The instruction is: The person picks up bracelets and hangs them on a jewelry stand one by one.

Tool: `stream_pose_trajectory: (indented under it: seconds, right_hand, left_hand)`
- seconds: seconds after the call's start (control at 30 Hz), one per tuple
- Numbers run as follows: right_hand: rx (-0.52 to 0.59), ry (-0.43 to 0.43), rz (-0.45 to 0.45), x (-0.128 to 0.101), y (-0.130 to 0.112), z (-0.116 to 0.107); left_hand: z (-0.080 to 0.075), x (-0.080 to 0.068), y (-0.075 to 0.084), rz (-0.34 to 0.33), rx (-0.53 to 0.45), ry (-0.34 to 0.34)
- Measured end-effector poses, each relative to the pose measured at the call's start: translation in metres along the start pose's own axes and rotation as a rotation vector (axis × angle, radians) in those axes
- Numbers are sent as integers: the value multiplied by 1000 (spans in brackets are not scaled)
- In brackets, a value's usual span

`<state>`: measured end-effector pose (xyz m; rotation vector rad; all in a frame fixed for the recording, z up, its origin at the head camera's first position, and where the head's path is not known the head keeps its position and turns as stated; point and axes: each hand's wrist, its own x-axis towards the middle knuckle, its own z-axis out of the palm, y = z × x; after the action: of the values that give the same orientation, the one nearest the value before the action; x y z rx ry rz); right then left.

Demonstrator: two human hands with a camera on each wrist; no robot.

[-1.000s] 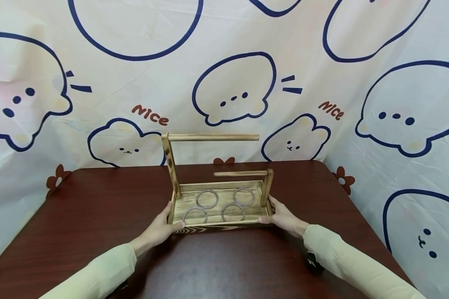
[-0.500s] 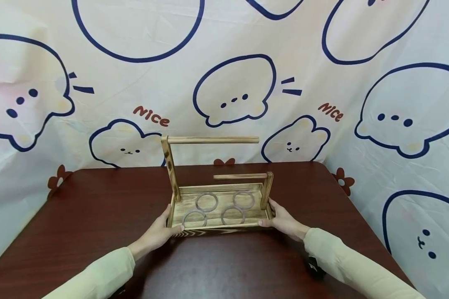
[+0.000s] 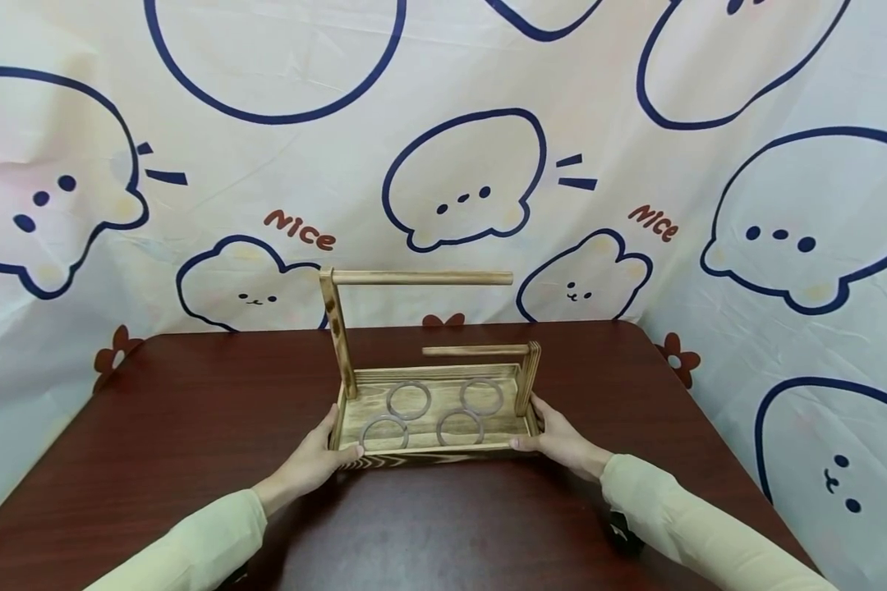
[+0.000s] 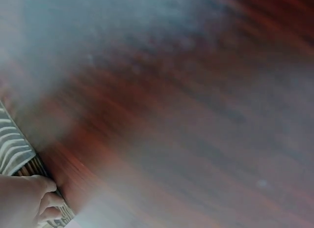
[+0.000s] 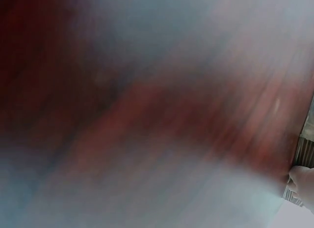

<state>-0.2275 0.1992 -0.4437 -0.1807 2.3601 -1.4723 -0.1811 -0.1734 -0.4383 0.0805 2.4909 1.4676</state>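
A wooden tray [image 3: 434,446] sits near the middle of the dark red bench [image 3: 192,427], and both hands hold it by its short ends. The left hand [image 3: 312,460] grips the end at nine o'clock, thumb hooked over the rim and fingers curled along the outer wall; the left wrist view shows those fingers [image 4: 46,203] bent against the striped wood. The right hand [image 3: 558,437] clasps the end at three o'clock the same way, thumb on the front corner. Inside the tray lie four grey rings [image 3: 408,400], two toward twelve o'clock and two toward six. A tall post with a crossbar [image 3: 421,278] rises from the left corner, a shorter post with a bar [image 3: 476,350] from the right. Behind hangs a cartoon-printed cloth [image 3: 458,123].
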Motion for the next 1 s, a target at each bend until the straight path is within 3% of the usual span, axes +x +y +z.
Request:
stream_pose_trajectory:
  seconds: [0.6,0.8,1.0]
  right_hand:
    - [-26,8,1,-1,5,1]
    - [-71,12,0,-1,3,2]
    - [-90,20,-34,0,3,5]
  left_hand:
    - [0,-2,1,12,-2,1]
    - [-2,-3,1,22,47,-6]
    - [-6,-5,4,32,171,-11]
